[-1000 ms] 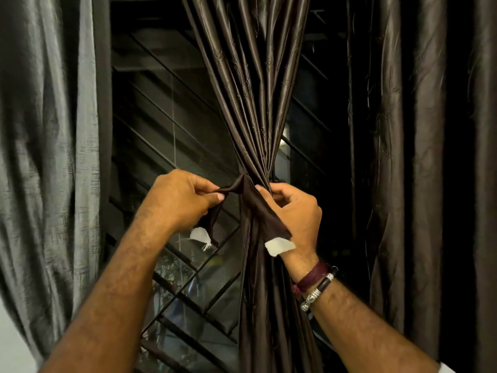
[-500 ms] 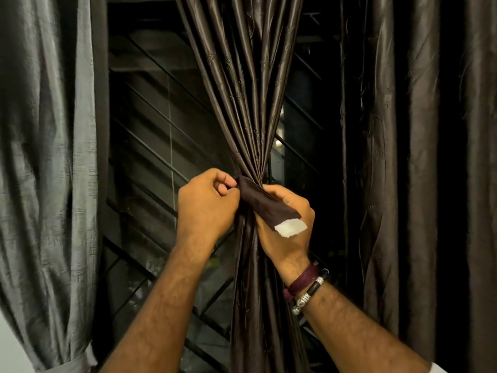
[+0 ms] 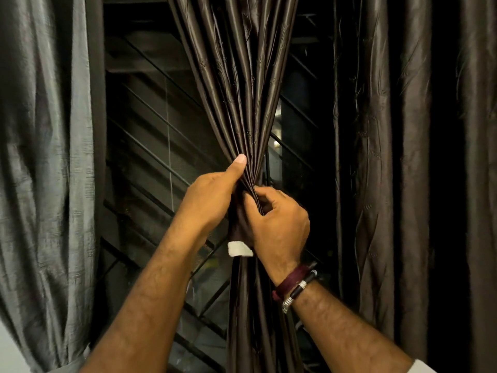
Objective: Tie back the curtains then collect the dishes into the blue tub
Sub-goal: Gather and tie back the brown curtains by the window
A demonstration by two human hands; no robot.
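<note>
Hanging at frame centre, gathered to a narrow waist: brown curtain [image 3: 242, 84]. Wrapping that waist, white-tipped end dangling at 6 o'clock: dark tie-back [image 3: 240, 239]. Gripping the bunched folds from 9 o'clock, thumb lying straight up the pleats: left hand [image 3: 212, 200]. Pinching pleats and tie-back from 3 o'clock with curled fingers [image 3: 265, 193]: right hand [image 3: 279, 224], wearing wristbands [image 3: 294, 284]. Hanging further out: grey curtain [image 3: 45, 157] at 9 o'clock, dark curtain [image 3: 403, 157] at 3 o'clock, window grille [image 3: 150, 146] behind.
</note>
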